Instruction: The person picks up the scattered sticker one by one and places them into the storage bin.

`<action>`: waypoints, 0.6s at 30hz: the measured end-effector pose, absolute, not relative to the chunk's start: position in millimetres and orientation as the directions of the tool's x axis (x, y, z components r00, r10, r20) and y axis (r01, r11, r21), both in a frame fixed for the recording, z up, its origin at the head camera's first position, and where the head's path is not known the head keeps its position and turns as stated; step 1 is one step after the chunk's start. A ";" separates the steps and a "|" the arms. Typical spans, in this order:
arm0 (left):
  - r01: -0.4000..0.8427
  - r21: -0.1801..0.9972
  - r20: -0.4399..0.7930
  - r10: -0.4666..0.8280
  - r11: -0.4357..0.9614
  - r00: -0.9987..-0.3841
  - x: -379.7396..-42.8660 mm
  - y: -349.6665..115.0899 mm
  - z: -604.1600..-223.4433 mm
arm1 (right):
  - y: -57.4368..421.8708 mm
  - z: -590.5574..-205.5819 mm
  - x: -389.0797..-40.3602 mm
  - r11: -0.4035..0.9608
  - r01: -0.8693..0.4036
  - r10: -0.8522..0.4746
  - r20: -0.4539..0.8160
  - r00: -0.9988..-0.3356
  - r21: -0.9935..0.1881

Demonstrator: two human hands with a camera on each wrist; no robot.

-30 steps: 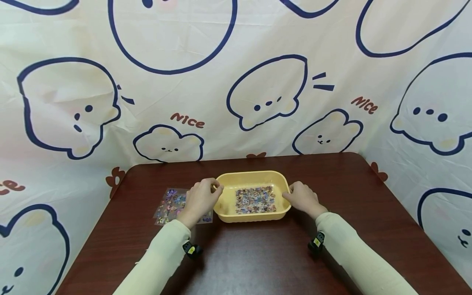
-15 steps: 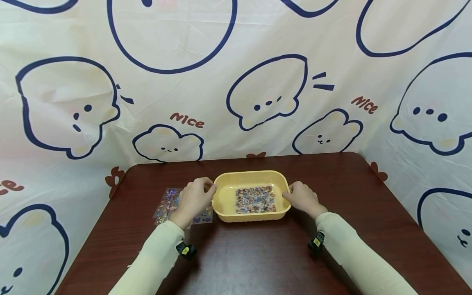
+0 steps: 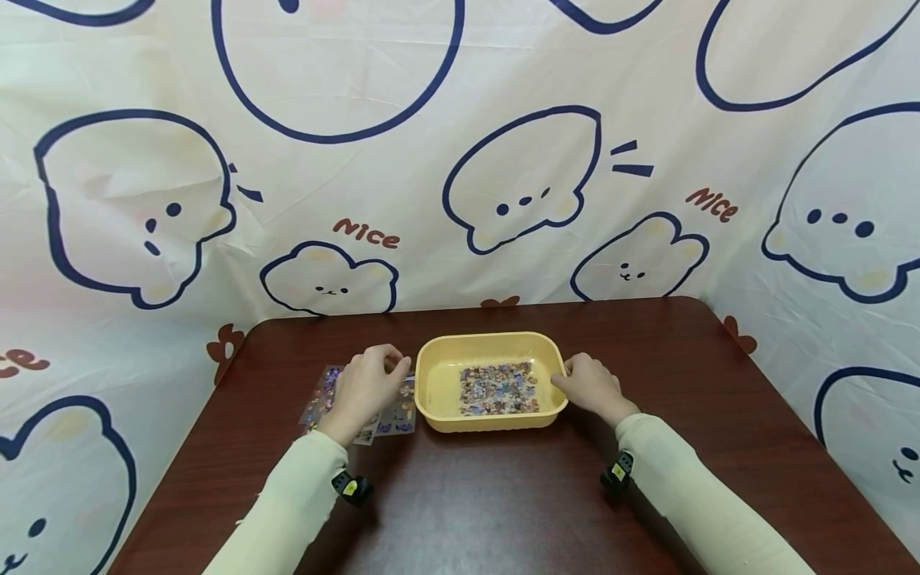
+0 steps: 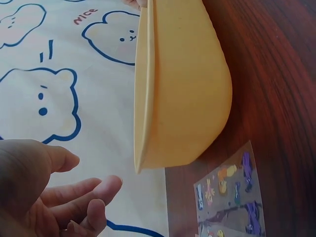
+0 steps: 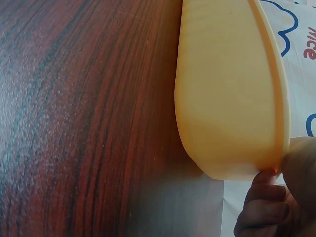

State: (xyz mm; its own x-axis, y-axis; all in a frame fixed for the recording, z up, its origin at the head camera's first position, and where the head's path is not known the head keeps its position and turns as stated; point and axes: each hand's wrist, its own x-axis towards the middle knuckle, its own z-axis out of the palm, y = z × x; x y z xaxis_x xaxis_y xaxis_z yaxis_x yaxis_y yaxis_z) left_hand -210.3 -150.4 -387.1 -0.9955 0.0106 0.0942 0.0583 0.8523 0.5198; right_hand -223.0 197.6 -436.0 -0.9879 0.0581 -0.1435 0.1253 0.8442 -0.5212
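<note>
A yellow plastic basin (image 3: pixel 474 425) stands on the table with a patch of small multicoloured pieces (image 3: pixel 499 389) on its floor. My right hand (image 3: pixel 592 389) pinches the basin's right rim between thumb and fingers, as the right wrist view shows at the basin's end (image 5: pixel 232 98). Off the left end of the basin is my left hand (image 3: pixel 365 390), apart from the rim, its fingers loosely bent and holding nothing. Beneath that hand lie clear sheets of colourful stickers (image 3: pixel 397 418), partly covered by the hand and wrist. One sticker sheet (image 4: pixel 229 192) also shows in the left wrist view.
The dark reddish-brown wooden table (image 3: pixel 489 503) extends around the basin. A pale cloth (image 3: pixel 402 184) with blue bear outlines hangs behind and at both sides. Black straps with small devices (image 3: pixel 352 485) are worn over both pale sleeves.
My left hand has let go of the basin's left rim and moved left over the sticker sheets. The basin's left end shifted slightly left at first. My right hand has stayed put.
</note>
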 end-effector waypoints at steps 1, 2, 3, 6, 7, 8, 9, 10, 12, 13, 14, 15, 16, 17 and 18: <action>0.056 0.517 0.096 0.008 0.854 -0.995 -210.3 -151.5 -387.3 | 197.4 -435.8 -222.9 0.844 0.125 0.058 -0.143 -0.988 -0.522; 0.056 0.516 0.098 0.006 0.855 -0.995 -210.3 -152.6 -387.6 | 197.3 -435.8 -222.8 0.844 0.124 0.057 -0.142 -0.988 -0.522; 0.057 0.513 0.102 0.006 0.857 -0.995 -210.4 -153.9 -387.9 | 197.2 -435.7 -222.7 0.844 0.125 0.058 -0.143 -0.988 -0.522; 0.059 0.510 0.109 0.003 0.858 -0.994 -209.5 -157.9 -389.0 | 197.5 -435.8 -222.9 0.844 0.124 0.057 -0.143 -0.988 -0.522; 0.054 0.509 0.109 -0.002 0.859 -0.994 -209.4 -159.0 -389.1 | 197.7 -436.0 -223.0 0.844 0.124 0.057 -0.144 -0.988 -0.523; 0.054 0.508 0.111 -0.003 0.860 -0.994 -209.3 -160.5 -389.5 | 197.9 -436.1 -223.1 0.843 0.125 0.057 -0.144 -0.988 -0.523; 0.050 0.504 0.111 -0.007 0.862 -0.994 -209.1 -162.0 -389.8 | 198.0 -436.1 -223.2 0.843 0.125 0.057 -0.145 -0.988 -0.522; 0.045 0.502 0.110 -0.012 0.864 -0.994 -208.8 -163.4 -390.1 | 198.2 -436.3 -223.3 0.844 0.125 0.057 -0.145 -0.988 -0.522; 0.040 0.498 0.109 -0.016 0.866 -0.994 -208.1 -166.1 -390.8 | 198.5 -436.6 -223.7 0.844 0.126 0.057 -0.147 -0.987 -0.521; 0.041 0.497 0.109 -0.015 0.867 -0.994 -207.7 -167.2 -391.1 | 198.6 -436.8 -223.9 0.845 0.127 0.058 -0.148 -0.987 -0.520; 0.040 0.493 0.109 -0.016 0.869 -0.994 -207.3 -168.3 -391.4 | 198.8 -436.9 -224.1 0.845 0.128 0.058 -0.148 -0.987 -0.519; 0.038 0.490 0.108 -0.018 0.871 -0.994 -206.8 -169.3 -391.7 | 198.9 -437.1 -224.2 0.845 0.127 0.058 -0.148 -0.987 -0.519; 0.037 0.488 0.107 -0.018 0.872 -0.994 -206.2 -170.4 -392.2 | 199.0 -437.2 -224.3 0.845 0.127 0.058 -0.148 -0.987 -0.520; 0.037 0.486 0.107 -0.017 0.873 -0.994 -205.6 -171.6 -392.6 | 199.1 -437.2 -224.2 0.844 0.126 0.057 -0.148 -0.987 -0.521; 0.035 0.483 0.108 -0.020 0.875 -0.994 -205.1 -172.9 -393.1 | 199.1 -437.1 -224.1 0.844 0.124 0.054 -0.147 -0.988 -0.522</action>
